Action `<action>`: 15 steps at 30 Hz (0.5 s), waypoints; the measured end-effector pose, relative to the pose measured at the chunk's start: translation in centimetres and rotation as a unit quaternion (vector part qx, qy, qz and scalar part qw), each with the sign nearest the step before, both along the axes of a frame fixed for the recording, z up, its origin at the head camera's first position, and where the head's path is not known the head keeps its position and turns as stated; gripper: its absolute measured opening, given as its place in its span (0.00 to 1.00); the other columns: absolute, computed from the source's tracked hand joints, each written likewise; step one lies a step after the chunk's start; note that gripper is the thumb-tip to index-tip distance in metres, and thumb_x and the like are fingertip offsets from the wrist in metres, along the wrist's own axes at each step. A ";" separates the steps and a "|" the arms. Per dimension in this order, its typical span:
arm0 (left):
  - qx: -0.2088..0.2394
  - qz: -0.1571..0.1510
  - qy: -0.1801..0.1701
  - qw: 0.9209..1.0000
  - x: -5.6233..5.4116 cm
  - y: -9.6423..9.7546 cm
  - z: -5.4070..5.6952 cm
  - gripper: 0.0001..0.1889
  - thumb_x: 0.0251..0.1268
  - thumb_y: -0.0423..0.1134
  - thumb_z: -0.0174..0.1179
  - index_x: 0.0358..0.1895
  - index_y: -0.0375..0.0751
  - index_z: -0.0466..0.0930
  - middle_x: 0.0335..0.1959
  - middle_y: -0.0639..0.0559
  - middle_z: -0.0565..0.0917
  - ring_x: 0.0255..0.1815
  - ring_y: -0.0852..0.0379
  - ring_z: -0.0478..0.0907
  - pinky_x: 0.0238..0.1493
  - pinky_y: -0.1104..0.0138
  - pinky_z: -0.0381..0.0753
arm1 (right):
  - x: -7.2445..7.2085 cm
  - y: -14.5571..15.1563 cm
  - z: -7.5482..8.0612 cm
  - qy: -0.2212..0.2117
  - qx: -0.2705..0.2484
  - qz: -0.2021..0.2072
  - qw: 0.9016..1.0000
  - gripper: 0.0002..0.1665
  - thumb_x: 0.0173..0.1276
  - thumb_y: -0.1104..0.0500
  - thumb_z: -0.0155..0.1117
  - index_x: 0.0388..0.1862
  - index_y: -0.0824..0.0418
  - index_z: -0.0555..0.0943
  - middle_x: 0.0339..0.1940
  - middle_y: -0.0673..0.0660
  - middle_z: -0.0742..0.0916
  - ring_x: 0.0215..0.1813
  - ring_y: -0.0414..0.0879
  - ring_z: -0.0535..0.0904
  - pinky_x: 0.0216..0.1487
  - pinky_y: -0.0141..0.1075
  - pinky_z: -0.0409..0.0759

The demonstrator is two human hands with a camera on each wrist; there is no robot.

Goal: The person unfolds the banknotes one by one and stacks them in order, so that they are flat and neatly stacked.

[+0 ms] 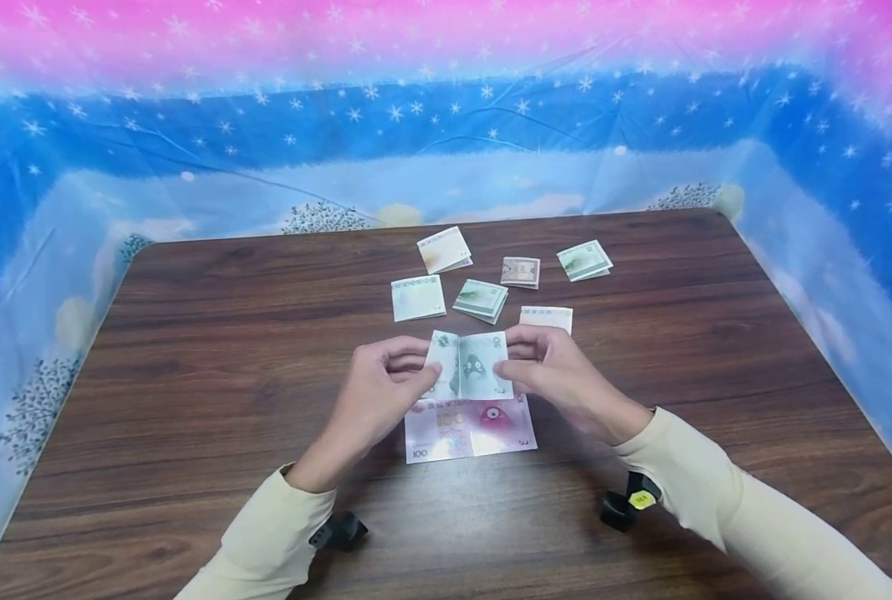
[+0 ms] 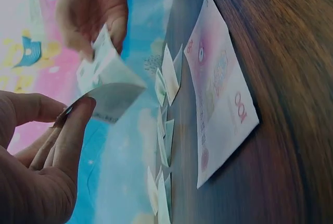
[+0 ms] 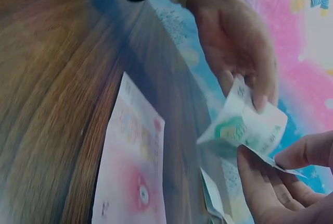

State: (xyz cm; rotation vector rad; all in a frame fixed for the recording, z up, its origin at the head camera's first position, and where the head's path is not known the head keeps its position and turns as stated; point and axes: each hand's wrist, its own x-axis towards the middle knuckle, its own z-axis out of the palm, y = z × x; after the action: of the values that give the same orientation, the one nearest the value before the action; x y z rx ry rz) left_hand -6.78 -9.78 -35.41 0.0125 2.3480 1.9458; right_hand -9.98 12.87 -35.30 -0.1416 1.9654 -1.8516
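Observation:
A green play banknote [image 1: 478, 367] with a crease down its middle is held up above the table by both hands. My left hand [image 1: 377, 385] pinches its left edge between thumb and fingers, and my right hand [image 1: 566, 375] pinches the right edge. In the left wrist view the green banknote [image 2: 117, 86] bends along its crease; the right wrist view shows the same banknote [image 3: 239, 130] with both hands at its ends. Beneath it, a pink 100 banknote [image 1: 446, 437] lies unfolded on the table, its far edge hidden by the green one.
Folded banknotes lie beyond the hands: two pale ones [image 1: 443, 250] [image 1: 418, 298], two green ones [image 1: 479, 300] [image 1: 584, 261], a brown one [image 1: 521, 272] and an orange-tinted one [image 1: 547, 318] partly behind the right hand. A patterned cloth [image 1: 446, 125] surrounds the wooden table [image 1: 191, 375].

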 end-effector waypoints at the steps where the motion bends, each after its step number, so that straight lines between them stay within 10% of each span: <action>1: -0.006 0.005 0.004 1.000 0.1 -0.2 0.0 0.10 0.62 0.28 0.67 0.46 0.30 0.86 0.38 0.39 0.89 0.38 0.49 0.89 0.34 0.62 0.87 | 0.0 0.2 0.0 0.000 0.008 -0.004 1.000 0.17 0.65 0.72 0.62 0.53 0.76 0.78 0.41 0.59 0.89 0.39 0.43 0.86 0.42 0.37 0.85; 6: -0.057 0.014 0.011 0.998 0.3 -1.2 -0.2 0.07 0.62 0.31 0.69 0.39 0.30 0.86 0.32 0.41 0.89 0.33 0.52 0.88 0.33 0.67 0.85 | 0.0 1.4 0.0 0.006 0.058 -0.016 0.998 0.13 0.64 0.70 0.67 0.46 0.74 0.79 0.34 0.56 0.88 0.35 0.43 0.85 0.41 0.42 0.87; 15: -0.065 -0.018 -0.082 0.994 0.6 -3.0 -0.7 0.08 0.65 0.33 0.69 0.38 0.29 0.82 0.32 0.42 0.89 0.25 0.45 0.87 0.33 0.57 0.88 | 0.0 3.0 -0.8 -0.009 0.097 0.008 0.995 0.10 0.64 0.66 0.72 0.38 0.71 0.79 0.30 0.58 0.87 0.34 0.46 0.85 0.39 0.45 0.87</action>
State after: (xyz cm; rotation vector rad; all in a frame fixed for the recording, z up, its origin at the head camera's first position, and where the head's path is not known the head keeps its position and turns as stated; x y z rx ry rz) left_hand -6.19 -12.78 -36.07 -0.1084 2.3440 1.7024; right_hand -10.02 15.90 -36.07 -0.0815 2.1124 -1.6352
